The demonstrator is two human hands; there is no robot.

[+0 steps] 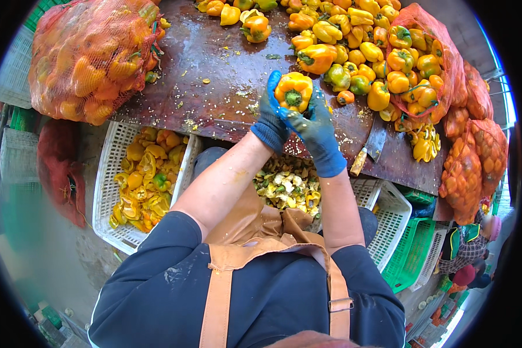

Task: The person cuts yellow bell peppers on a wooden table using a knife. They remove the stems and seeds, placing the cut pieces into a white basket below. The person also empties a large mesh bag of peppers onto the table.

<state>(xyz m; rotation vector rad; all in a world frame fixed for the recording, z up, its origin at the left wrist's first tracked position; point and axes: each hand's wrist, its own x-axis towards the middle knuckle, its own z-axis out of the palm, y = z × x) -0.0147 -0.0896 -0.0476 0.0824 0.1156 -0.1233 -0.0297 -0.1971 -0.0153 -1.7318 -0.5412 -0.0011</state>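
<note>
Both of my hands wear blue work gloves and hold one yellow-orange bell pepper (pixel 296 87) just above the table, its green stem end turned up towards me. My left hand (pixel 273 108) wraps its left side, and my right hand (pixel 315 122) grips it from the right and below. A cleaver (pixel 375 138) with a worn light handle lies on the wet dark table (pixel 209 82), to the right of my right hand. Beyond my hands spreads a heap of yellow and orange peppers (pixel 356 48), a few partly green.
Mesh sacks of peppers stand on the table at left (pixel 87 65) and right (pixel 448 65). A white crate (pixel 108 174) of cut peppers is at my left. Seed cores and scraps (pixel 287 182) lie below the table edge. Green crates (pixel 411 256) and a person (pixel 465 243) are at right.
</note>
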